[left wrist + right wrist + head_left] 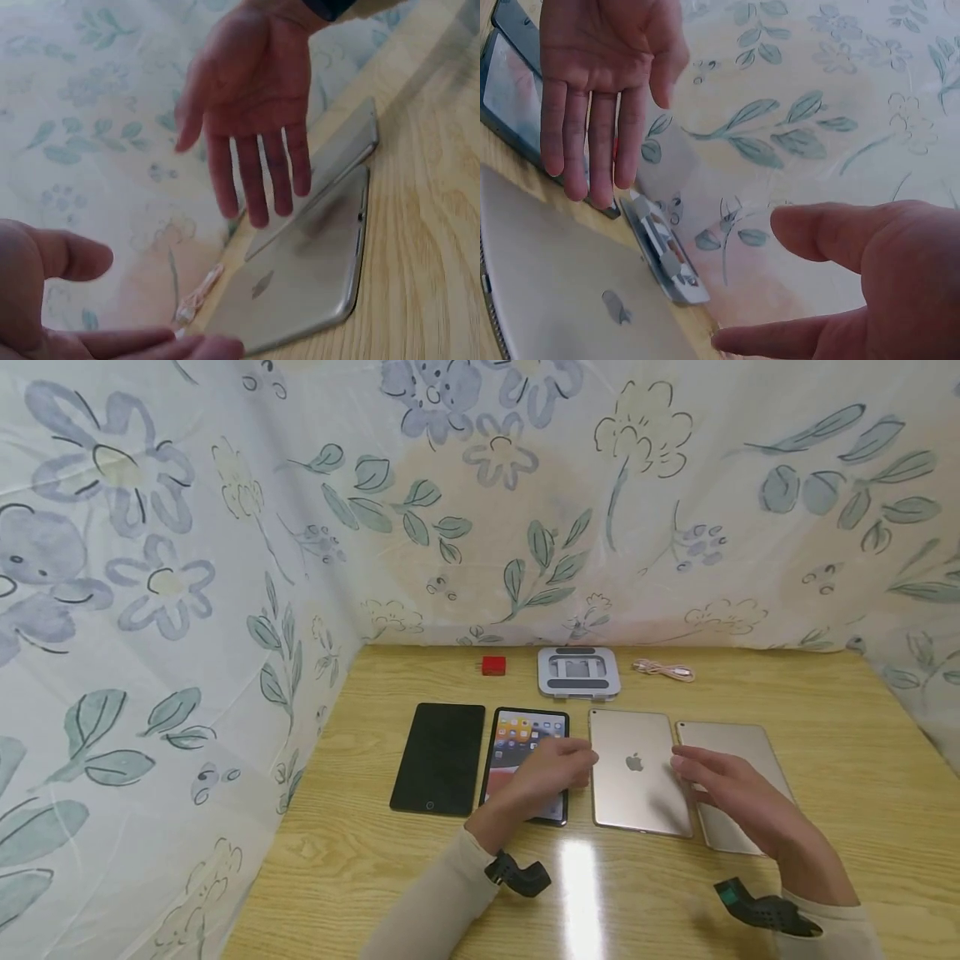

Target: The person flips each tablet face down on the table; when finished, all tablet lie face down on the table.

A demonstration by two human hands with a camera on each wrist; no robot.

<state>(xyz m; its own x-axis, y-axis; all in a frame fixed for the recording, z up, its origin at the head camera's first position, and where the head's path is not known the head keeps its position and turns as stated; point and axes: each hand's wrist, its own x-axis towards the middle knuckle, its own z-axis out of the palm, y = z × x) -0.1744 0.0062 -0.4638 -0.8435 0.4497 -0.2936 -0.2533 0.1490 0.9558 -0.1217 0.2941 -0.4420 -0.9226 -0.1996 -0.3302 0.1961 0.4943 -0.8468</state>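
Observation:
A gold tablet (637,793) lies back side up with an apple logo. My left hand (551,772) is at its left edge, over a tablet with a lit screen (517,727). At the opposite edge is my right hand (738,793), which partly covers a second gold tablet (731,743), also face down. In the left wrist view the right hand (259,105) has straight, spread fingers, palm showing. The right wrist view shows the left hand (604,82) likewise straight-fingered. Neither hand holds anything; both appear raised above the tablets.
A black tablet (438,760) with a dark screen lies at the left. Along the back of the wooden table (337,852) are a red charger plug (493,666), a grey folding stand (543,672) and a coiled pink cable (663,670). Floral cloth (525,568) hangs behind and at the left.

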